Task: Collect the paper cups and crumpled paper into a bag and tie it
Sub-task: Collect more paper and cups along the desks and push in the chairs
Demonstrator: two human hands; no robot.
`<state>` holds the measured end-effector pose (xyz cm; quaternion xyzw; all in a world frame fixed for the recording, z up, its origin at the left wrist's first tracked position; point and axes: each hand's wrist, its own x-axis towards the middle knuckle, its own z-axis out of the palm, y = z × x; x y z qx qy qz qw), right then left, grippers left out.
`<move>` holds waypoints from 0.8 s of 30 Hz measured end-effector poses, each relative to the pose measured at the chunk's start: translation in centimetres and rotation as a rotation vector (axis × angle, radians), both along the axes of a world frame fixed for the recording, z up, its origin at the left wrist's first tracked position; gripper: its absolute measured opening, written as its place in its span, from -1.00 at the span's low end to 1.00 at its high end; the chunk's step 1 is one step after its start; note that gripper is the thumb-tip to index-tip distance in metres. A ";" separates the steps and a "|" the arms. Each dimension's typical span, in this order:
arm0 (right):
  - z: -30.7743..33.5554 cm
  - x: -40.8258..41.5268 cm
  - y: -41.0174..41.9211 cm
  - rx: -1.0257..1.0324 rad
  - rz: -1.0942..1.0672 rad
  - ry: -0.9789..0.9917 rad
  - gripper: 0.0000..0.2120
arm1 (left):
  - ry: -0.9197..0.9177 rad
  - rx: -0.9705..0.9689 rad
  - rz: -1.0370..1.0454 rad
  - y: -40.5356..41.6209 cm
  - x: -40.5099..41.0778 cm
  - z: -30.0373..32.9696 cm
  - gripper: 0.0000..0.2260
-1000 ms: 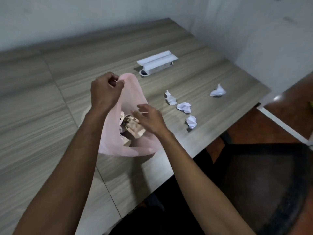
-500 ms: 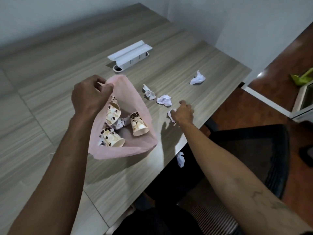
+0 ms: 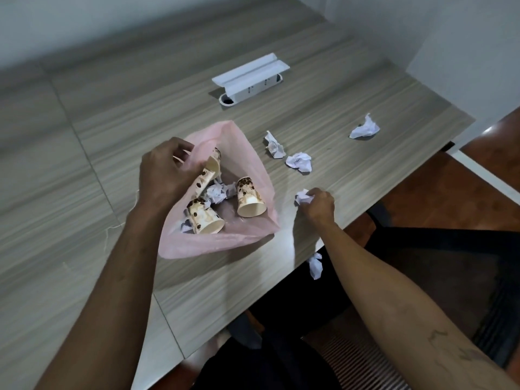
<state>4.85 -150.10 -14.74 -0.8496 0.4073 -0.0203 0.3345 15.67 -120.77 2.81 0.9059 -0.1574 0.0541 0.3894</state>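
Right hand (image 3: 316,204): fingers curled around a crumpled paper ball (image 3: 303,196), resting on the tabletop (image 3: 112,122) near its front edge. Beyond it, two paper balls (image 3: 299,162) just apart; a third (image 3: 365,128) farther off to its right. One more ball (image 3: 315,266) below the tabletop edge, toward the person. Left hand (image 3: 166,173): pinches the rim of the pink bag (image 3: 253,164), holding its mouth open, just left of the right hand. Inside the bag: three paper cups (image 3: 249,197) on their sides, with crumpled paper (image 3: 218,192) between. Beyond the bag: white socket box (image 3: 251,77).
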 end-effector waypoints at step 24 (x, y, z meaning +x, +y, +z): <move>12.2 3.4 12.0 0.305 0.088 -0.397 -0.76 | 0.027 -0.163 0.104 -2.4 2.2 0.9 -0.94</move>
